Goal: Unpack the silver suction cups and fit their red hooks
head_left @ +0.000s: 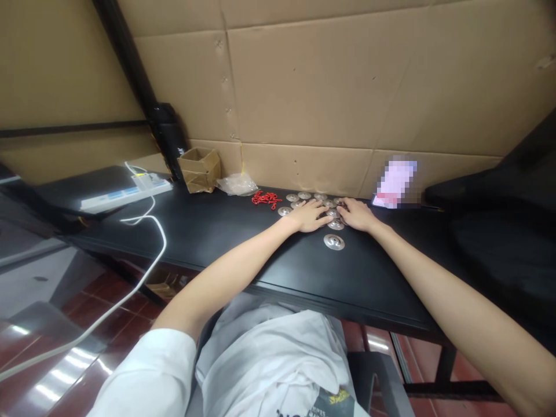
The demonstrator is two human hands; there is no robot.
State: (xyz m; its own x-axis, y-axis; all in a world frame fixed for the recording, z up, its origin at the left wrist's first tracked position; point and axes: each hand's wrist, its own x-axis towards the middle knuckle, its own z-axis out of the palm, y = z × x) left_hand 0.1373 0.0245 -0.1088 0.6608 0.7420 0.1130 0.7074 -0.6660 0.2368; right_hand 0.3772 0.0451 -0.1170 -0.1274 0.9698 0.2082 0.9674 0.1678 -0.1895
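1. The left hand (pixel 309 215) lay palm down on the black table (pixel 208 243), its fingers loosely spread and their tips reaching in among the round metal discs (pixel 335 225). It pinched nothing.
2. The right hand (pixel 358 214) also lay flat and open, its fingers angled toward the left hand and resting at the cluster's 3 o'clock edge. It was not pinching anything either. Whether either hand was pressing down, I cannot tell.
3. The discs lay in a loose cluster under and between the hands, at 12 o'clock from the wearer. One separate disc (pixel 334 242) sat just toward 6 o'clock of the cluster, touching neither hand.
4. A tangle of small red links (pixel 266 199) lay at about 11 o'clock, near the cluster.
5. Farther toward 10 o'clock stood an open cardboard box (pixel 200 169), with a clear plastic bag (pixel 237 184) just beside it.
6. A white power strip (pixel 125 196) sat at about 10 o'clock, its white cable (pixel 152 243) curving down past the table edge.
7. At 1 o'clock, a pink-and-white object (pixel 393 182) was too blurred to identify.
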